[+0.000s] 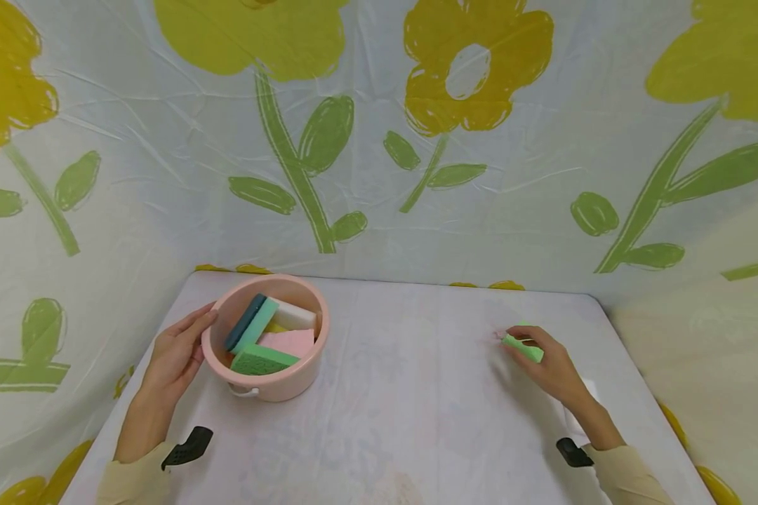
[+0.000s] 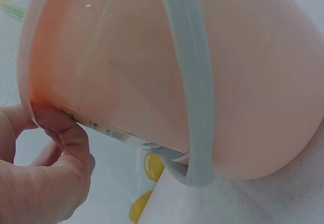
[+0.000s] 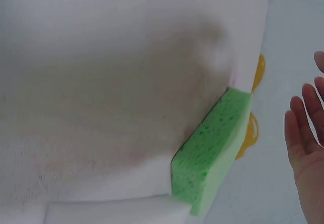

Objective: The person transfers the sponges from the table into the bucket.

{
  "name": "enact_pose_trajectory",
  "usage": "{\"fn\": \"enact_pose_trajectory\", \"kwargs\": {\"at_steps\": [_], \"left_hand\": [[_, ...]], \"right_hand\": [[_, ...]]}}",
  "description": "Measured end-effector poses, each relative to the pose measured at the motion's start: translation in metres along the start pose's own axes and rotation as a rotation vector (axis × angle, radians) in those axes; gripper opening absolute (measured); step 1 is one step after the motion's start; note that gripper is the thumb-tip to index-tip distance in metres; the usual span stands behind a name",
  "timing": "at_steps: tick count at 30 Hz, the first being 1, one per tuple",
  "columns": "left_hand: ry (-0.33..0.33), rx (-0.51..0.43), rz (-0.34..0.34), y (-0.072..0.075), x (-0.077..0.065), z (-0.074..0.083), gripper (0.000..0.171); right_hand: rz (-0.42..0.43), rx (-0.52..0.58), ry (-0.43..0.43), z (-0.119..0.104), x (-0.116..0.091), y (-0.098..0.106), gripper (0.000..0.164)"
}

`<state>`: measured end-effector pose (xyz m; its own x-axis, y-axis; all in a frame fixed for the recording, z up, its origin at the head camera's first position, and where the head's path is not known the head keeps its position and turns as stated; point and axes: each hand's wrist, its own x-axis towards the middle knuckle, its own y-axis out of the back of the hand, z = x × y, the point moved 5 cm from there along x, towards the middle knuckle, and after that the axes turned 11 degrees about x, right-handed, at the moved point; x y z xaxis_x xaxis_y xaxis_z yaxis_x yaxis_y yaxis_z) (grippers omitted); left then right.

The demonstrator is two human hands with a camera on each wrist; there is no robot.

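My left hand (image 1: pixel 175 358) pinches the rim of a pink bucket (image 1: pixel 278 384) on the left of the table. In the left wrist view, the thumb and fingers (image 2: pixel 76 143) hold the rim, and a pale handle (image 2: pixel 195 82) crosses the bucket's side. Inside lie a green sponge (image 1: pixel 262 360), a teal and dark blue sponge (image 1: pixel 255 326), a pink piece (image 1: pixel 290 341), a white block (image 1: pixel 293 314) and something yellow. My right hand (image 1: pixel 552 368) is over another green sponge (image 1: pixel 526 348) at the right. The right wrist view shows its fingers loosely extended, apart from that sponge (image 3: pixel 210 153).
A white block (image 3: pixel 116 211) lies close to the green sponge, partly under my right wrist in the head view. The pale table (image 1: pixel 404 365) ends at a back edge against a flower-patterned sheet (image 1: pixel 379 231). Faint pinkish marks show beside the right sponge.
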<state>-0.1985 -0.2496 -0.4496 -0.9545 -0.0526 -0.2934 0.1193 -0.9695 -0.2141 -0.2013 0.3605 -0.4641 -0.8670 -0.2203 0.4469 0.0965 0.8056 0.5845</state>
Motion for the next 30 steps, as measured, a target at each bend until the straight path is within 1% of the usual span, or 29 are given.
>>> {"fn": "enact_pose_trajectory", "kwargs": {"at_steps": [2, 9, 15, 20, 22, 25, 30], "left_hand": [[-0.005, -0.003, -0.002, 0.0, 0.0, 0.0, 0.065], [-0.018, -0.008, -0.007, 0.002, -0.002, -0.001, 0.062], [-0.031, -0.004, -0.007, 0.002, -0.002, -0.002, 0.062], [-0.021, 0.008, 0.0, 0.002, -0.001, -0.002, 0.063], [-0.019, 0.007, 0.0, 0.002, -0.001, -0.002, 0.063], [-0.034, -0.009, -0.011, 0.002, -0.001, -0.001, 0.063], [-0.054, -0.03, -0.029, 0.001, 0.0, 0.0, 0.061]], "right_hand": [[0.006, -0.005, -0.011, 0.004, 0.0, 0.003, 0.037], [0.027, -0.019, -0.106, 0.019, -0.003, 0.011, 0.037], [0.049, -0.084, -0.106, 0.031, -0.004, 0.015, 0.035], [0.052, -0.096, -0.124, 0.039, -0.005, 0.02, 0.035], [0.047, -0.101, -0.136, 0.041, -0.006, 0.022, 0.035], [0.027, -0.114, -0.169, 0.045, -0.008, 0.024, 0.037], [-0.033, -0.116, -0.249, 0.054, -0.012, 0.029, 0.045]]}}
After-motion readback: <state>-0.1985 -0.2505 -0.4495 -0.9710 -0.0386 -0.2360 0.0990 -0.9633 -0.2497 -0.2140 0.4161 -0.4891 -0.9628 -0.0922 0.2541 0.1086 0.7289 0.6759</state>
